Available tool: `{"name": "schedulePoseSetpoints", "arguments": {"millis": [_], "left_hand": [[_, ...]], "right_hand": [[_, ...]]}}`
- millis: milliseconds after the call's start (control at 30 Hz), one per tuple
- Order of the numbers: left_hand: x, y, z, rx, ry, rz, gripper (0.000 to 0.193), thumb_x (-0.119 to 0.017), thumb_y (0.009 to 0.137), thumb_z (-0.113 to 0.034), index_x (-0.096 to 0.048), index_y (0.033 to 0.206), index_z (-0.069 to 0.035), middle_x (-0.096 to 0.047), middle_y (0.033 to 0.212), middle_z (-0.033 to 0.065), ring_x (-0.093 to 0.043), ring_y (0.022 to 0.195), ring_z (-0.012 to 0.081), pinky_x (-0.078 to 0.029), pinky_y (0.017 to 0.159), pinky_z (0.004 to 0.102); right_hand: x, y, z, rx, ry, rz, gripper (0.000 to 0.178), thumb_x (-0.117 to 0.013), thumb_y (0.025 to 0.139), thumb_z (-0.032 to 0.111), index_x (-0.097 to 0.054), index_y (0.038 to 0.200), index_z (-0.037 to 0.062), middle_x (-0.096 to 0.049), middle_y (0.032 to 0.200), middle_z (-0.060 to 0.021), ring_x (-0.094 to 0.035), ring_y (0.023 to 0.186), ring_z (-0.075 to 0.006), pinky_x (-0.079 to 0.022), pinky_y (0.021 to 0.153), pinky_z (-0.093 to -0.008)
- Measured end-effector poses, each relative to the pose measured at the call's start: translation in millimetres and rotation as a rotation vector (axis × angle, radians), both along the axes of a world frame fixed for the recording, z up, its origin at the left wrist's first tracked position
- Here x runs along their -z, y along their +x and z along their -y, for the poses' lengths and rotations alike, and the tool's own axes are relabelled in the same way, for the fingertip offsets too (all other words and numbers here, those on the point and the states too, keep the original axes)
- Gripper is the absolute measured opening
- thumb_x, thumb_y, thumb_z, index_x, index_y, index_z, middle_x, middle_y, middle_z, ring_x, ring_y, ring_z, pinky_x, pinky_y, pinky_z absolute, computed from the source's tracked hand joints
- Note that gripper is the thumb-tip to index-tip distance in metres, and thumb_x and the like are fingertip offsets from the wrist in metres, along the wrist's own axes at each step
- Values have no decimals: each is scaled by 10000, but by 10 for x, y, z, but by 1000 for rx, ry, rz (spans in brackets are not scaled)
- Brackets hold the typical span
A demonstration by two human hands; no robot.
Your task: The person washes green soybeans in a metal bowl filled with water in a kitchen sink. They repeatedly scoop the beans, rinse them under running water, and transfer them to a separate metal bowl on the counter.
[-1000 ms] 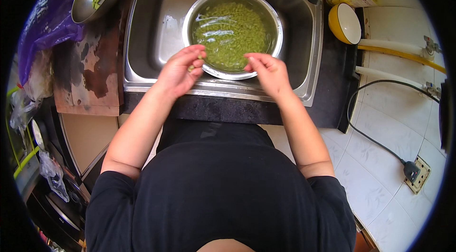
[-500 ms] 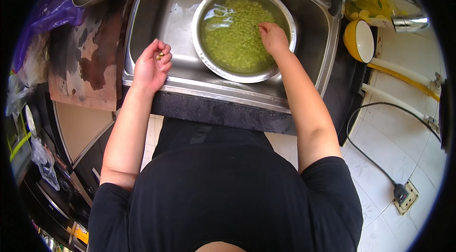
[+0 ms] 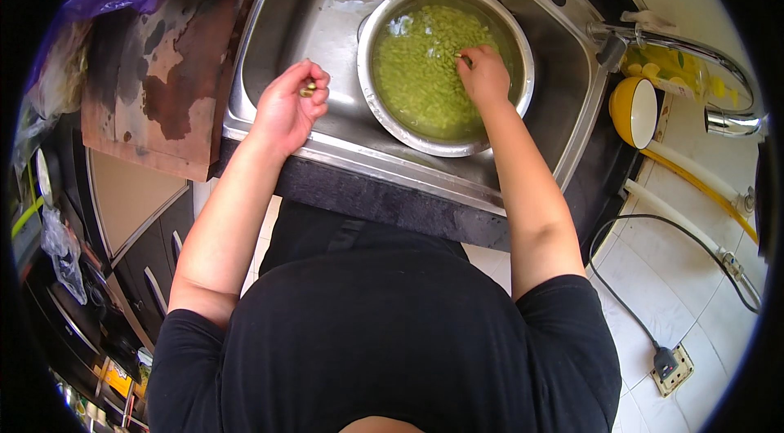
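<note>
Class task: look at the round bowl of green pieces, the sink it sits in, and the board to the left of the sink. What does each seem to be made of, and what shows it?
Round silver bowl: probably stainless steel, with a bright reflective rim.
Rectangular grey sink: likely brushed stainless steel, with a dull sheen and soft glare.
Brown flat board: seemingly wood, matt, worn and darkly stained.

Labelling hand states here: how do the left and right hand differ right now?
The left hand is cupped over the sink edge, out of the water, holding a few small pieces; the right hand reaches into the metal bowl, fingers down among the green beans in the water. Left sits nearer the body, right farther out. Both are bare.
</note>
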State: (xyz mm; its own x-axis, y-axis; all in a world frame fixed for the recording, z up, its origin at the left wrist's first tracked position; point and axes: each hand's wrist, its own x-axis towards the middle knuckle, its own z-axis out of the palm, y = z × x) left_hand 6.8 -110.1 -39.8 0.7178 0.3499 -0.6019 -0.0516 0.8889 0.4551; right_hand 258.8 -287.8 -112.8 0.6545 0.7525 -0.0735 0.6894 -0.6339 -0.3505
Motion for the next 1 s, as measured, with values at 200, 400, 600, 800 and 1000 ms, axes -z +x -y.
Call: {"name": "schedulePoseSetpoints", "arguments": {"millis": [200, 400, 600, 800, 1000], "left_hand": [[-69, 235, 293, 145, -31, -99, 197, -422, 874, -135, -522, 938, 22, -554, 883, 117, -565, 785, 191, -489, 711, 313], [-61, 428, 455, 65, -285, -106, 195, -417, 864, -92, -497, 947, 64, -543, 868, 139, -547, 782, 201, -479, 710, 298], [-156, 160, 323, -119, -364, -131, 173, -432, 847, -56, -479, 952, 74, -524, 891, 144, -548, 784, 205, -479, 678, 289], [-675, -173, 100, -332, -244, -82, 234, -389, 808, 43, -406, 1034, 105, -470, 1034, 223, -517, 955, 305, -469, 839, 360], [-926, -849, -426, -512, -181, 63, 191, -355, 898, -74, -444, 1010, 51, -534, 1005, 206, -567, 902, 260, -507, 781, 320]], "right_hand": [[-751, -796, -176, -164, 367, -268, 174, -615, 737, 216, -631, 875, 110, -570, 824, -86, -559, 743, -253, -457, 618, -341], [-1035, -947, -144, -200, 319, -339, 227, -574, 774, 245, -619, 948, 106, -564, 774, -90, -567, 710, -256, -460, 610, -337], [-573, -530, 306, -214, -32, -41, 304, -601, 742, 203, -576, 1005, 53, -579, 926, -165, -544, 850, -338, -446, 719, -404], [-549, -687, 453, -93, 76, -189, 297, -555, 797, 205, -570, 1043, 41, -546, 1053, -197, -506, 998, -343, -403, 860, -383], [-1080, -1073, 54, -89, 203, -345, 258, -551, 807, 148, -574, 1036, 31, -567, 987, -159, -558, 917, -263, -446, 790, -320]]}}
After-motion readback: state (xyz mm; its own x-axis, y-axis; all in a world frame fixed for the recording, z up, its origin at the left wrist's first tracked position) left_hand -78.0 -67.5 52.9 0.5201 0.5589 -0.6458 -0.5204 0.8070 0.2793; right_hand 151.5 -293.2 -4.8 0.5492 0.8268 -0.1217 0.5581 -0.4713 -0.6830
